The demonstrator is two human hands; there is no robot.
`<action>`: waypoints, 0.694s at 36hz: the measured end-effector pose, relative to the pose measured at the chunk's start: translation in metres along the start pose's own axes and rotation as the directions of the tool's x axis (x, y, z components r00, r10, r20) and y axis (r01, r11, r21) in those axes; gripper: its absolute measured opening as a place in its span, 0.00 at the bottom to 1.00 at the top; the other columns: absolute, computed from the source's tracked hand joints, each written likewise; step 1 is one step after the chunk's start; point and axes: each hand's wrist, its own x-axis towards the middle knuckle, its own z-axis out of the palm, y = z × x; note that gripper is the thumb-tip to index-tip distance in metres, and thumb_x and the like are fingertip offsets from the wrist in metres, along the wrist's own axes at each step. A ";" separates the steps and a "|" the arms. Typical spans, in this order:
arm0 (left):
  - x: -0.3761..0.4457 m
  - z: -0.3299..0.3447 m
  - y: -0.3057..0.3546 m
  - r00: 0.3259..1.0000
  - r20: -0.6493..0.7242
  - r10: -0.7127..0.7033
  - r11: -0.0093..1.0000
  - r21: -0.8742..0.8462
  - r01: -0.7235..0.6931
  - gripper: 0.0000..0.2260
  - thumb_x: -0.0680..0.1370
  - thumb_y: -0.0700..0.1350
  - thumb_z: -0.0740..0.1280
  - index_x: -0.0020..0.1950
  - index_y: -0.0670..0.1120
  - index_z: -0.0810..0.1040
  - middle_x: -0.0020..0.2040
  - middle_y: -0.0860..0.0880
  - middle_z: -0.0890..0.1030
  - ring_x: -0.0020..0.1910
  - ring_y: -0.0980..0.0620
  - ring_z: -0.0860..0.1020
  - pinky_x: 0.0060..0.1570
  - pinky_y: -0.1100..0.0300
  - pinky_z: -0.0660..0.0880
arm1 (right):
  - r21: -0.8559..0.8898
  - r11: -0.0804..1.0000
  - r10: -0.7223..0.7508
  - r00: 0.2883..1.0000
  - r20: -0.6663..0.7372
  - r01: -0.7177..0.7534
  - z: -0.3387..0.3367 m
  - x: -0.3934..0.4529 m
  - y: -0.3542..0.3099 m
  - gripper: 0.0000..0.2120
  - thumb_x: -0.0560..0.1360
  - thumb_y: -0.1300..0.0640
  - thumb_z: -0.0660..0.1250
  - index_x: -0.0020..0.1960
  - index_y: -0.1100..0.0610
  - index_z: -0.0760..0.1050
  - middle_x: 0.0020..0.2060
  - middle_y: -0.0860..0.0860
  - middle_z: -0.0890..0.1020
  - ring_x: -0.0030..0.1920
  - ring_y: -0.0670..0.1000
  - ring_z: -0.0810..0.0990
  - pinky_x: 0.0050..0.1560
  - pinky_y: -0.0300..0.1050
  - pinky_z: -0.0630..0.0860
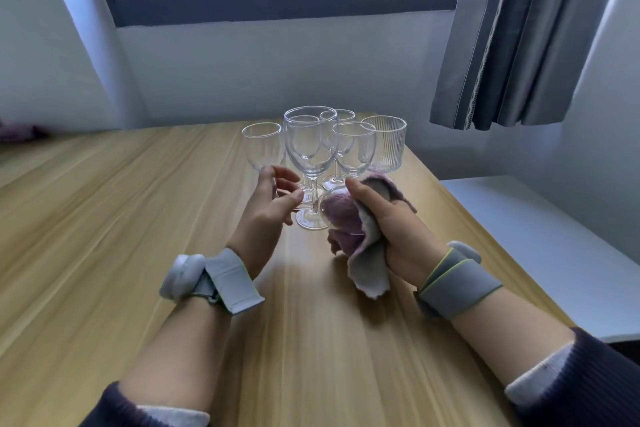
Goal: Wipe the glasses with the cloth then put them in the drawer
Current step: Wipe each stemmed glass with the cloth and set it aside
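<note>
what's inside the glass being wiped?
The purple cloth is stuffed inside the glass, held by the right hand. The cloth and fingers cover most of the bowl; its stem is hidden near the left hand.
</note>
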 end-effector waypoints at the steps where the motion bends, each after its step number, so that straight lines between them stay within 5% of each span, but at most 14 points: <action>1: -0.001 0.000 0.000 1.000 0.002 0.006 1.000 0.010 -0.006 0.09 0.69 0.47 0.62 0.49 0.50 0.70 0.45 0.47 0.73 0.41 0.54 0.72 0.35 0.65 0.70 | 0.006 1.000 0.012 1.000 0.003 -0.012 0.000 0.000 0.000 0.18 0.70 0.54 0.74 0.48 0.69 0.76 0.34 0.61 0.82 0.28 0.56 0.81 0.30 0.48 0.81; 6: -0.002 -0.001 0.000 0.999 -0.006 -0.047 0.998 -0.033 0.047 0.12 0.68 0.47 0.62 0.51 0.50 0.71 0.48 0.43 0.73 0.42 0.51 0.74 0.33 0.64 0.70 | -0.058 0.998 -0.038 0.999 0.033 0.040 -0.003 0.002 0.002 0.16 0.69 0.52 0.74 0.41 0.66 0.78 0.33 0.60 0.81 0.29 0.57 0.80 0.33 0.49 0.80; 12: -0.003 -0.002 0.006 0.970 0.060 -0.235 0.954 -0.177 0.242 0.17 0.67 0.49 0.64 0.56 0.52 0.72 0.47 0.45 0.76 0.38 0.52 0.76 0.32 0.63 0.69 | -0.196 0.909 -0.362 0.930 0.067 0.368 -0.005 0.003 0.004 0.12 0.69 0.54 0.74 0.32 0.59 0.78 0.28 0.59 0.79 0.30 0.56 0.77 0.32 0.46 0.76; 17: 0.000 -0.005 0.011 0.873 0.161 -0.460 0.772 -0.414 0.483 0.14 0.76 0.52 0.61 0.57 0.48 0.78 0.46 0.46 0.77 0.38 0.49 0.76 0.37 0.57 0.67 | -0.419 0.756 -0.466 0.863 0.197 0.504 -0.010 0.000 0.005 0.17 0.69 0.51 0.74 0.28 0.59 0.74 0.19 0.52 0.74 0.18 0.50 0.70 0.20 0.37 0.68; 21: 0.000 -0.006 0.008 0.772 0.311 -0.554 0.563 -0.544 0.623 0.18 0.77 0.55 0.57 0.56 0.44 0.77 0.46 0.45 0.77 0.39 0.50 0.75 0.37 0.58 0.71 | -0.519 0.526 -0.591 0.729 0.347 0.674 -0.017 -0.004 0.007 0.12 0.69 0.52 0.75 0.34 0.59 0.77 0.22 0.54 0.77 0.19 0.47 0.73 0.19 0.37 0.69; 25: 0.000 -0.002 0.005 0.728 0.248 -0.638 0.549 -0.516 0.657 0.16 0.80 0.53 0.56 0.46 0.43 0.76 0.39 0.45 0.75 0.33 0.51 0.72 0.27 0.64 0.70 | -0.548 0.481 -0.581 0.717 0.386 0.684 -0.016 -0.003 0.009 0.18 0.68 0.44 0.73 0.36 0.60 0.78 0.24 0.54 0.79 0.22 0.49 0.76 0.23 0.45 0.75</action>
